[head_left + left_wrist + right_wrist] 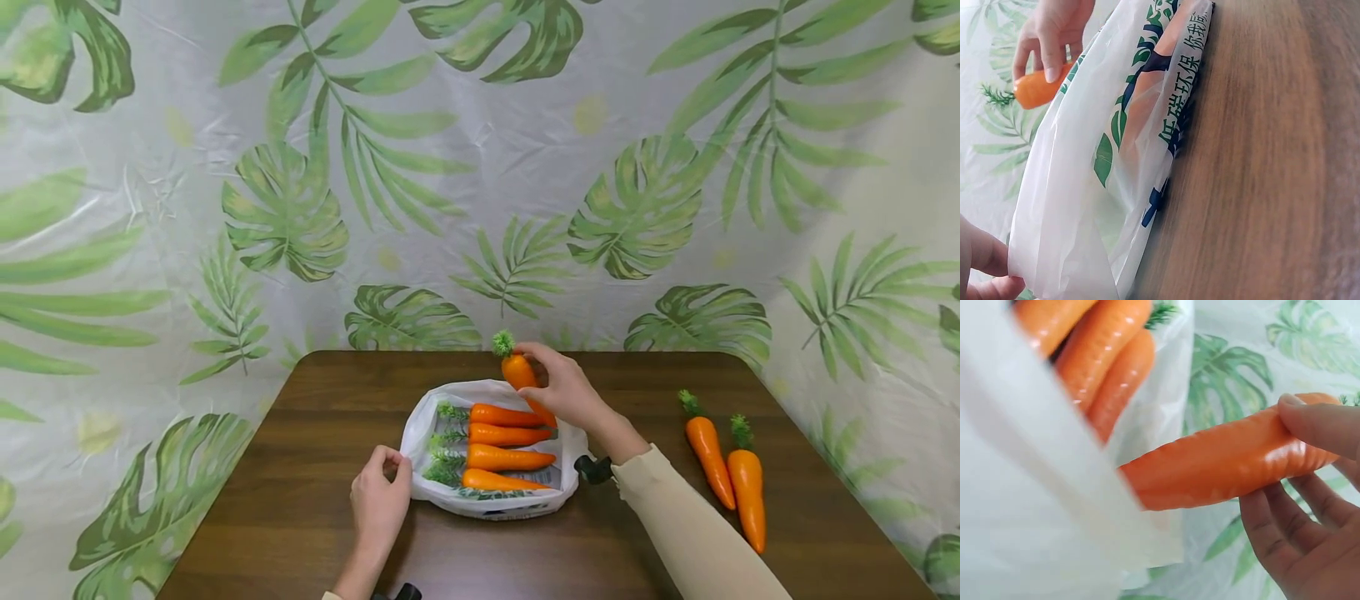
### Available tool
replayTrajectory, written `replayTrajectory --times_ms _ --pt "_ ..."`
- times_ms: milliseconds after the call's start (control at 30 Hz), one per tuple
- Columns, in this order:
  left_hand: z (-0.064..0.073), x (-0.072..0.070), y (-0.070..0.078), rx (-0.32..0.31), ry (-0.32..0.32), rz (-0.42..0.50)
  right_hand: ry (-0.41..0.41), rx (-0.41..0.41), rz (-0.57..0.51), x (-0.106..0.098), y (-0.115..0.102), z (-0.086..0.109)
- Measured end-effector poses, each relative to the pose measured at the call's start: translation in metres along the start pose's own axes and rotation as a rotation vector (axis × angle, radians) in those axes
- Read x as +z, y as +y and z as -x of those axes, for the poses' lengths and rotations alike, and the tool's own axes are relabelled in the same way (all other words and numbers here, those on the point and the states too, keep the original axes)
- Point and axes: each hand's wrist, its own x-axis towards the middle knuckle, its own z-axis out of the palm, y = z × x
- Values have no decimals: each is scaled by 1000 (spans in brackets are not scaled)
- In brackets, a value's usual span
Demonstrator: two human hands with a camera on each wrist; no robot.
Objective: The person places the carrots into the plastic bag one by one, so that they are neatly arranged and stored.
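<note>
A white plastic bag (412,435) with green leaf print lies on the table, its mouth spread wide. Several carrots (510,459) with green tops lie side by side in it, tops toward the left. My left hand (381,492) pinches the bag's left rim between thumb and fingers. Over the bag's far right part, my right hand (567,387) grips another carrot (517,372) near its top, the green tuft pointing up and left. In the right wrist view that carrot's tip (1154,484) passes behind the bag's edge.
Two more carrots (703,450) (747,492) lie on the brown wooden table (300,508) to the right, beside my right forearm. A leaf-patterned sheet (525,183) hangs behind the table's far edge.
</note>
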Motion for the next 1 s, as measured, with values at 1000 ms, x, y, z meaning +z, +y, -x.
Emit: replayTrajectory --times_ms 1000 --pt "-1 0 -2 7 -6 -11 -324 -149 425 27 15 4"
